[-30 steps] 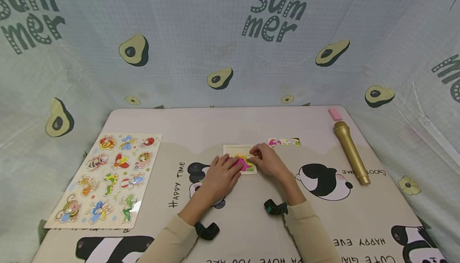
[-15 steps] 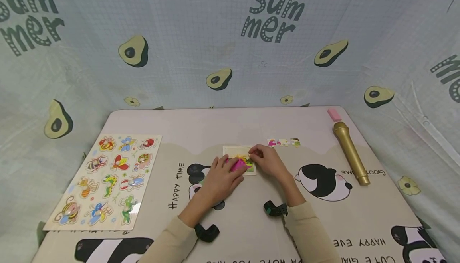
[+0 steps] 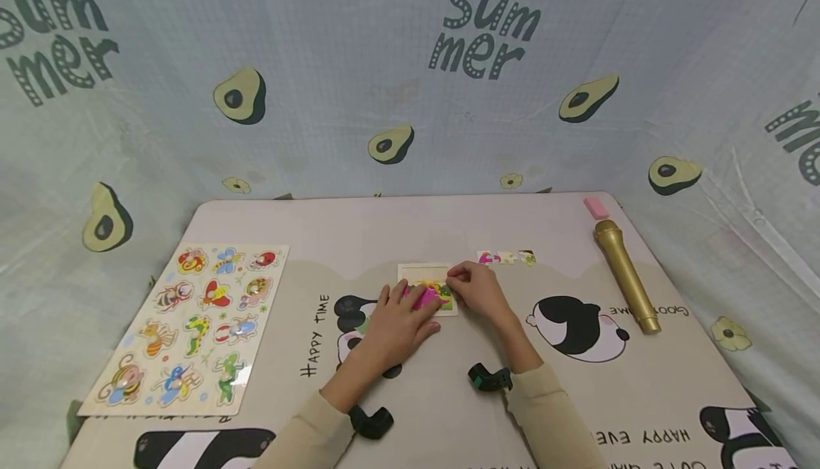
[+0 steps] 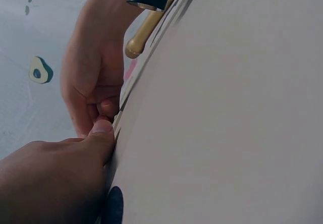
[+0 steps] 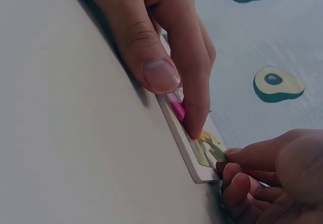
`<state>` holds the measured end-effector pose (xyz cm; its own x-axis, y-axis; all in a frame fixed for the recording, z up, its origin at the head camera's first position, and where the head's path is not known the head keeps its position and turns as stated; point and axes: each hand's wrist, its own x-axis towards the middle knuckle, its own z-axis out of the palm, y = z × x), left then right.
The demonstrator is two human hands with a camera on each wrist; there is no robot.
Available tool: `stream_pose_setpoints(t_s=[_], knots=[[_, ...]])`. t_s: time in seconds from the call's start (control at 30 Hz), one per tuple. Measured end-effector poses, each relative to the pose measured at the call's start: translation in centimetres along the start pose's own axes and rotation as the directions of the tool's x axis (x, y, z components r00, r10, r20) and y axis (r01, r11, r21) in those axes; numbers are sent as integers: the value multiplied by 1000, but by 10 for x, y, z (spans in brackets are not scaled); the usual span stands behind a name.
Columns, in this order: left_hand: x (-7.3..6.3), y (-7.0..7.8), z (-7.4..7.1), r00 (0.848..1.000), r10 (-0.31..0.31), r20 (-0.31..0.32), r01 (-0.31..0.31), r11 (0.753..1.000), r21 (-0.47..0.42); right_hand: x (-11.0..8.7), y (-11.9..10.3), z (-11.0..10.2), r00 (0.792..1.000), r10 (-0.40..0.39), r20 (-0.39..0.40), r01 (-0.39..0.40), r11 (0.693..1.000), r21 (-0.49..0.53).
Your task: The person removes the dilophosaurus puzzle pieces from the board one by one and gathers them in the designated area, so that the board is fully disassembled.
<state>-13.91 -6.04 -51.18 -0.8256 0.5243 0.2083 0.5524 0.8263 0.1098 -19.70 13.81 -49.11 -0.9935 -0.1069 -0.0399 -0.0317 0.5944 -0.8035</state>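
A small jigsaw puzzle tray (image 3: 423, 267) with a pale rim lies mid-table, partly filled with pink, yellow and green pieces (image 5: 201, 151). My left hand (image 3: 398, 327) rests over its left side, fingers extended; in the right wrist view an index fingertip (image 5: 196, 128) presses on the picture. At the tray's right edge my right hand (image 3: 479, 290) pinches a small puzzle piece (image 5: 220, 164) between thumb and forefinger, mostly hidden by the fingers. Several loose puzzle pieces (image 3: 506, 257) lie in a row behind the right hand.
A large board of insect pictures (image 3: 198, 327) lies on the left. A gold microphone (image 3: 626, 277) and a pink block (image 3: 596, 207) are at the right. A printed curtain (image 3: 410, 85) stands behind the table (image 3: 359, 227).
Both hands stay at the tray. The left fingers have drawn back slightly, and the right fingertips have shifted a little to the right. The view has tilted slightly.
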Motion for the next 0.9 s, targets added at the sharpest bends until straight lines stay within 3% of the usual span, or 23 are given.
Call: stream_pose_setpoints(t_s=[0.23, 0.47, 0.7, 0.9], knots=[[-1, -1, 4, 999, 11, -39, -10, 999, 31, 1, 3, -5, 999, 36, 38, -40, 993, 110], [0, -3, 3, 997, 26, -73, -25, 1000, 8, 5, 6, -19, 995, 73, 69, -87, 973, 212], [0, -3, 1, 993, 17, -117, -21, 999, -33, 6, 11, -35, 998, 33, 52, -43, 976, 215], [-1, -2, -2, 994, -34, -103, 24, 994, -105, 3, 18, -52, 998, 61, 21, -64, 978, 198]])
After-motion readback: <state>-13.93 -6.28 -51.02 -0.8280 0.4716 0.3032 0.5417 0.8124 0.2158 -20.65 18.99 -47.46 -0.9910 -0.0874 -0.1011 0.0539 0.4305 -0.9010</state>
